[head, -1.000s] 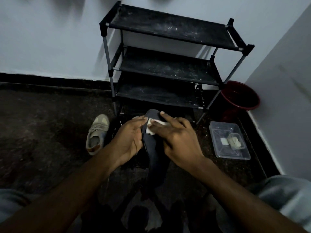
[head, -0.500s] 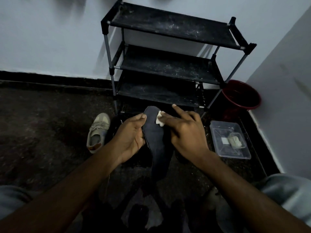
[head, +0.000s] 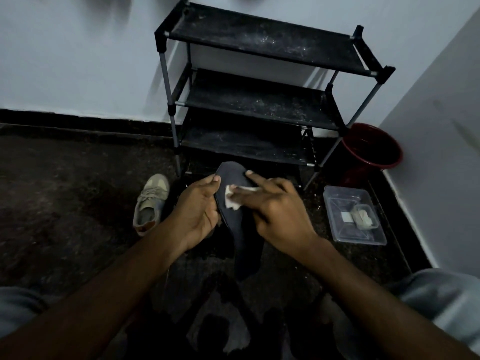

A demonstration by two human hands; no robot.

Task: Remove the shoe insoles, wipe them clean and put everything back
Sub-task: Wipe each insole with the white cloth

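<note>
Kneeling person, head view, dim light. At 9 o'clock of the hands a beige shoe (head: pixel 152 203) lies on the dark floor (head: pixel 65 203), toe toward 12. Left hand (head: pixel 197 211) grips the dark insole (head: pixel 241 235) by its left edge, fingers curled round it, thumb tip on top near the toe end. Insole is off the floor at frame centre, between both hands, toe end at 12, heel at 6. A white wipe (head: pixel 231 198) sits on the insole's upper half. Right hand (head: pixel 275 211) holds the wipe and presses it onto the insole, index finger straight toward 11, other fingers bent over it, thumb hidden. Black three-shelf shoe rack (head: pixel 259 100) stands at 12 against the wall. Clear plastic box (head: pixel 353 214) is at 3 with small pale items inside, too blurred to name. Red bucket (head: pixel 371 146) is at 2, in the corner just beside the rack.
</note>
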